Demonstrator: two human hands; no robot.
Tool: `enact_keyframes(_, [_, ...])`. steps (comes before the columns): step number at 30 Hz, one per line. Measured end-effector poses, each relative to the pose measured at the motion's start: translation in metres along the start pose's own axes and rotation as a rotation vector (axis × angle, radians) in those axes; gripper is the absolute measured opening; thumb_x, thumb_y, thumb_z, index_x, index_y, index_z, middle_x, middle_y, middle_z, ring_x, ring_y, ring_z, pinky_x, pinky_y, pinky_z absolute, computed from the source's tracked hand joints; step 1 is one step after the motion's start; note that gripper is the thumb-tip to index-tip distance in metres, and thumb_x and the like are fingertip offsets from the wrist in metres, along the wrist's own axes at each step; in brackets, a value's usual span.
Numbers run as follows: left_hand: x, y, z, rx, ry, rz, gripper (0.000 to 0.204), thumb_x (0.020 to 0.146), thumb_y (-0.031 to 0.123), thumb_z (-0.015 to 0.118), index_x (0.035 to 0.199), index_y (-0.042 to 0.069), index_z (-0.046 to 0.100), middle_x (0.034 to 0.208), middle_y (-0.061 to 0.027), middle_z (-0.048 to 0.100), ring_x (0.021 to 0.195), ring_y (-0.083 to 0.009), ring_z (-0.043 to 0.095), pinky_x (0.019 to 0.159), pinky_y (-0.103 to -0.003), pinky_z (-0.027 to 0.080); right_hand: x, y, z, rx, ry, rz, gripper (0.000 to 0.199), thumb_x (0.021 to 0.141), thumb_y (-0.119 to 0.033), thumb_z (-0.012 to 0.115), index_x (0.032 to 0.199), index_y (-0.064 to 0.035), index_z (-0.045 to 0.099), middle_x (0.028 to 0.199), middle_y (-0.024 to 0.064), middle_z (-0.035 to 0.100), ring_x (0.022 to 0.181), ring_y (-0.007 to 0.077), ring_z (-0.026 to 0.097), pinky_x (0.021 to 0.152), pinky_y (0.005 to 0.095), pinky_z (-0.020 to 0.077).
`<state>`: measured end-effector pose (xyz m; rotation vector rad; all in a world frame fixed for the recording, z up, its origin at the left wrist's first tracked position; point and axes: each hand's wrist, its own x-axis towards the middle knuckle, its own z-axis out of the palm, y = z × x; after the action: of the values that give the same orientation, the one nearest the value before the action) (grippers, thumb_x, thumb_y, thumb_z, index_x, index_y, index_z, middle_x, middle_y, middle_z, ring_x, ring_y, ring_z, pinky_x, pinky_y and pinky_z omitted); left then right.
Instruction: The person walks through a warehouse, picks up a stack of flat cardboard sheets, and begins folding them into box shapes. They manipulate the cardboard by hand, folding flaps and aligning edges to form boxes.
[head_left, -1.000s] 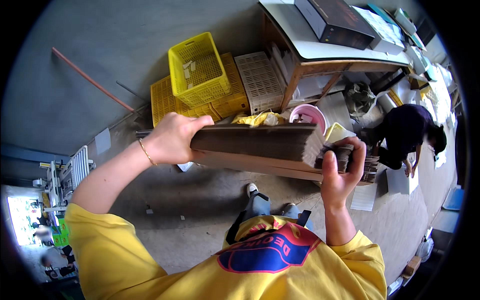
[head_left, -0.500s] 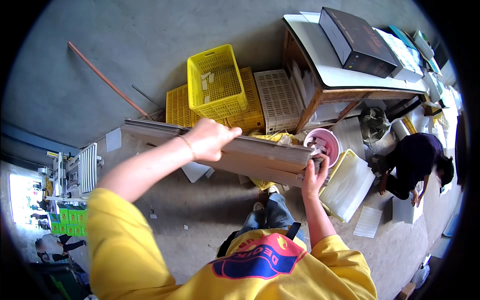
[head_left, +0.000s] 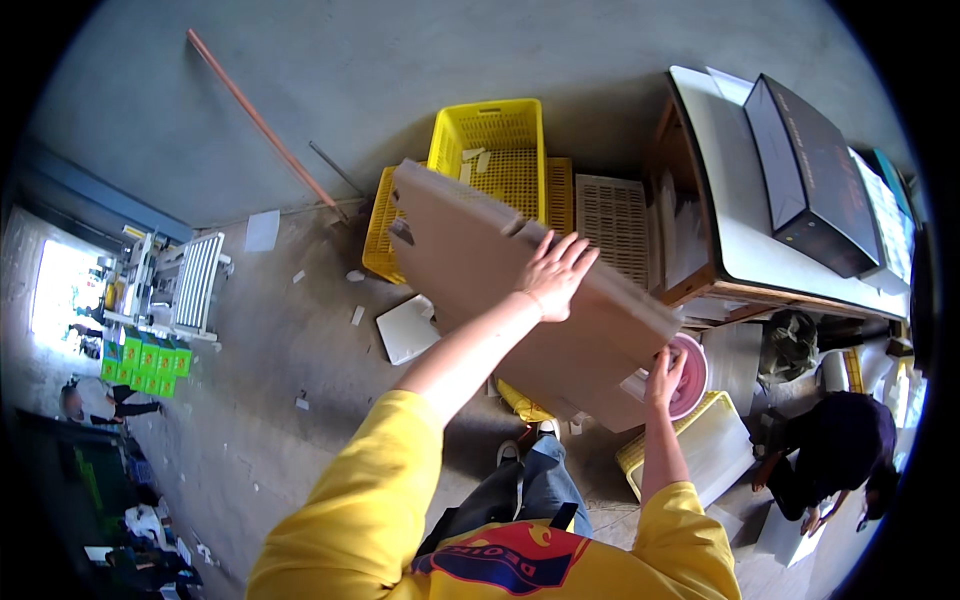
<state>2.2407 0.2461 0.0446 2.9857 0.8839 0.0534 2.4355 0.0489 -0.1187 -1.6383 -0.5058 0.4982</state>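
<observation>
A stack of flat brown cardboard sheets (head_left: pixel 480 275) hangs tilted in front of me, its broad face toward me. My left hand (head_left: pixel 550 277) lies on that face near the upper edge, fingers stretched out and spread. At the stack's right end, my right hand (head_left: pixel 663 378) is closed on the corner, with the thumb up by the edge. Part of the pink bucket (head_left: pixel 694 375) shows behind my right hand. Beyond the stack's upper left part stands a yellow crate (head_left: pixel 540 130) with a few white pieces inside.
More crates, one pale (head_left: pixel 610 215), stand by the wall. At right is a table (head_left: pixel 705 160) carrying a large dark box (head_left: pixel 815 180). A co-worker (head_left: pixel 845 445) crouches at lower right beside a yellow-rimmed bin (head_left: pixel 715 450). A white panel (head_left: pixel 405 330) lies on the floor; a reddish pole (head_left: pixel 260 120) leans on the wall.
The stack has turned from edge-up to show its broad face. My left hand has gone from a closed grip on its top edge to lying spread on that face. My view has shifted left.
</observation>
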Motion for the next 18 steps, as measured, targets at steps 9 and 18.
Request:
enact_keyframes(9, [-0.168, 0.048, 0.058, -0.511, -0.268, -0.161, 0.064, 0.078, 0.021, 0.063, 0.136, 0.012, 0.037, 0.141, -0.0106, 0.035, 0.128, -0.0297, 0.035, 0.106, -0.042, 0.031, 0.132, 0.056, 0.002, -0.069, -0.019, 0.113, 0.024, 0.089, -0.030, 0.050, 0.098, -0.0082, 0.047, 0.069, 0.0031, 0.045, 0.058, 0.0121, 0.041, 0.049, 0.0287, 0.0351])
enact_keyframes(18, [-0.645, 0.132, 0.085, -0.676, -0.904, -1.404, 0.051, 0.077, 0.032, 0.061, 0.122, 0.009, 0.052, 0.113, -0.0126, 0.062, 0.106, -0.0263, 0.057, 0.091, -0.037, 0.045, 0.187, 0.085, -0.015, -0.237, -0.023, 0.399, 0.047, 0.087, -0.048, 0.050, 0.118, -0.0136, 0.054, 0.074, 0.0034, 0.053, 0.047, 0.0109, 0.044, 0.036, 0.0256, 0.0305])
